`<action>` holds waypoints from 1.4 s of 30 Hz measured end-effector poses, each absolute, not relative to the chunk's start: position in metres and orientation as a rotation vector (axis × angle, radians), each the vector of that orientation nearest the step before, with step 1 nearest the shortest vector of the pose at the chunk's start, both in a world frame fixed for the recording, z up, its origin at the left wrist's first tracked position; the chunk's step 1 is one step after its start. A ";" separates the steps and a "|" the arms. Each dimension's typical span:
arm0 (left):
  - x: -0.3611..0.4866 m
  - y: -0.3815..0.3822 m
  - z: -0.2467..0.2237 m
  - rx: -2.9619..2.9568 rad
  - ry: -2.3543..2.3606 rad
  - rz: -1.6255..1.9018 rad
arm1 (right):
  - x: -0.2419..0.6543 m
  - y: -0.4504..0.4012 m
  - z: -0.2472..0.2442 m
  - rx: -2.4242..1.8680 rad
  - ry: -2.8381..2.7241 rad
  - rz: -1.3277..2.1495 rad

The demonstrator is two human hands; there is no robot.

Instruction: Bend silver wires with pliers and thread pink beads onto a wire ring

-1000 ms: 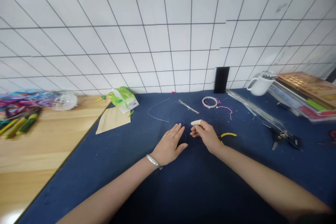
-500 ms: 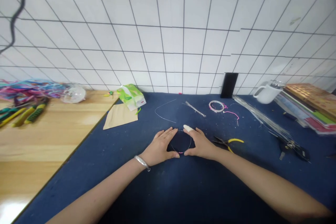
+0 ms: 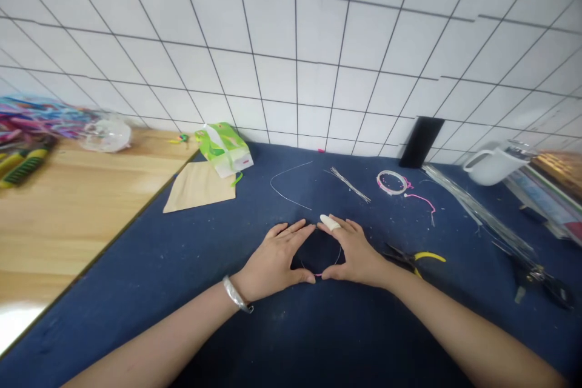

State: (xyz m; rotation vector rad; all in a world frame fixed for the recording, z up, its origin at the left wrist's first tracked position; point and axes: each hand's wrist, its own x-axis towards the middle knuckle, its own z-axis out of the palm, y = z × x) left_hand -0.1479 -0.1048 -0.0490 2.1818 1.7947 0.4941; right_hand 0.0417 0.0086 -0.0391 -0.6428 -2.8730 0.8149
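A thin wire ring (image 3: 339, 256) with a short pink section at its near side lies flat on the dark blue mat, framed by both hands. My left hand (image 3: 273, 256), with a silver bangle at the wrist, curves around the ring's left side, thumb at the near edge and fingers at the far edge. Mirroring it, my right hand (image 3: 358, 254) grips the right side; a white cover (image 3: 330, 222) wraps one finger. The fingers partly hide the wire. Yellow-handled pliers (image 3: 430, 256) lie just right of my right hand.
Beyond the hands lie a bent wire (image 3: 278, 194), a short wire bundle (image 3: 350, 185) and a white ring (image 3: 391, 173) with pink cord. A green packet (image 3: 222, 145) rests by a beige sheet (image 3: 200, 188). At right are long wires (image 3: 477, 212) and a white mug (image 3: 491, 167).
The camera view has tilted and shifted, so the things on the mat sit differently in the picture. My hands stay around the wire ring with nearly the same hold.
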 end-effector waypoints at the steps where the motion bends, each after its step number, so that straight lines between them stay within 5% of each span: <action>1: -0.148 -0.104 -0.049 2.176 1.799 0.490 | 0.041 0.009 -0.039 -0.643 -2.875 0.813; 42: -0.139 -0.102 -0.055 2.187 1.973 0.561 | 0.057 0.029 -0.043 -0.781 -2.717 0.798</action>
